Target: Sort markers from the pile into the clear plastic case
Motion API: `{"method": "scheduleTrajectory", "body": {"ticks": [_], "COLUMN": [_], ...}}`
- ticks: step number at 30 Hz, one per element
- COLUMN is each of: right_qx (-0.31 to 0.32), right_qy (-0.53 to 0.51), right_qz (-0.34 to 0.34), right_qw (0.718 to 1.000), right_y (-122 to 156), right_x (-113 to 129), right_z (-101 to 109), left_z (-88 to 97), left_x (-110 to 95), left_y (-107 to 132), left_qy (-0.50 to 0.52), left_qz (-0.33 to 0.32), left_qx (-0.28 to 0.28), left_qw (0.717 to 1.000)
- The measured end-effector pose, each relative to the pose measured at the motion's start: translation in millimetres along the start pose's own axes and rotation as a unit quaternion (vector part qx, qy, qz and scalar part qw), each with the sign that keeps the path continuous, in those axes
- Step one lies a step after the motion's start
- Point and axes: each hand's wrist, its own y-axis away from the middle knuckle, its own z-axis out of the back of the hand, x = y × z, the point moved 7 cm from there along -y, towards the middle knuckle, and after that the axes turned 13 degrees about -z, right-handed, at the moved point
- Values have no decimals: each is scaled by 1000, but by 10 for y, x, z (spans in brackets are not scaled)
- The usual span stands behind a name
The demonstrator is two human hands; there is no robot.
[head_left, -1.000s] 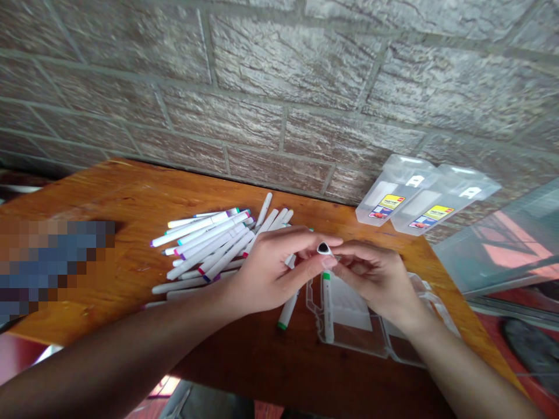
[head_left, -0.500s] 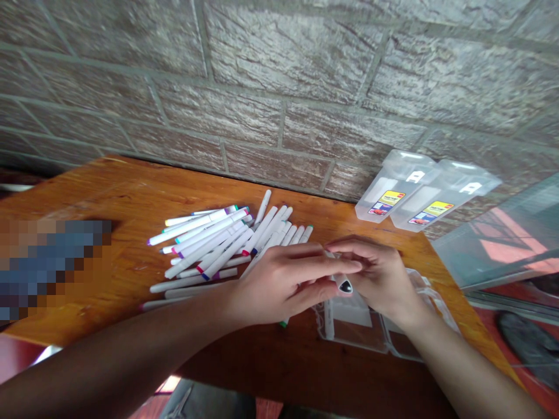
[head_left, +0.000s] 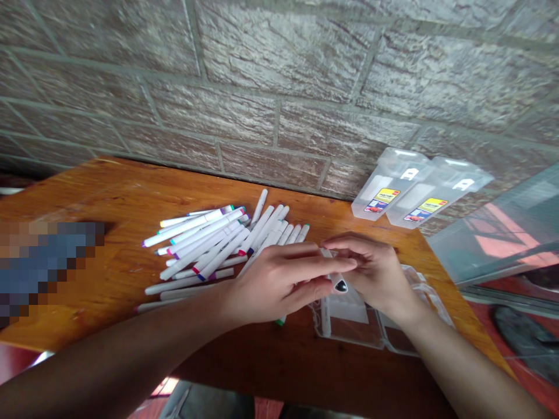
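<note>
My left hand pinches a white marker between thumb and fingers; its black triangular end points toward me. My right hand is curled round the far side of the same marker, its fingertips at the far end and partly hidden. Below the hands lies an opened clear plastic case with a white marker along its left side. To the left is a loose pile of white markers with coloured ends, partly covered by my left hand and forearm.
Two closed clear plastic cases with yellow and blue labels stand at the back right against the stone-block wall. A pixelated dark object lies on the wooden table at left. A dark shoe is on the floor at right.
The view has shifted slightly, so everything appears a little further left. Both hands keep nearly the same pose around the marker.
</note>
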Motion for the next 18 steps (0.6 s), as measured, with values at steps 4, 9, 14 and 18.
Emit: {"method": "scheduleTrajectory", "body": {"ticks": [4,9,14,18], "right_qx": [2,3,11,8], "right_qy": [-2,-8,-23,-17], "right_qz": [-9,-14,-6,7], "right_qw": [1000,1000,1000,1000], "right_y": [-4,3,20,26], "right_x": [18,-9,-55,-53], "right_z": [1,-7,-31,-29], "left_z": [11,22,40,46], "left_x": [-11,-18,1,6], "left_y": [-10,-25,-40,-51], "left_qy": [1,-16,-36,-41], "left_qz": [-4,-3,9,11], "left_qx": [-4,0,3,4], "left_qw": [1000,1000,999,999]}}
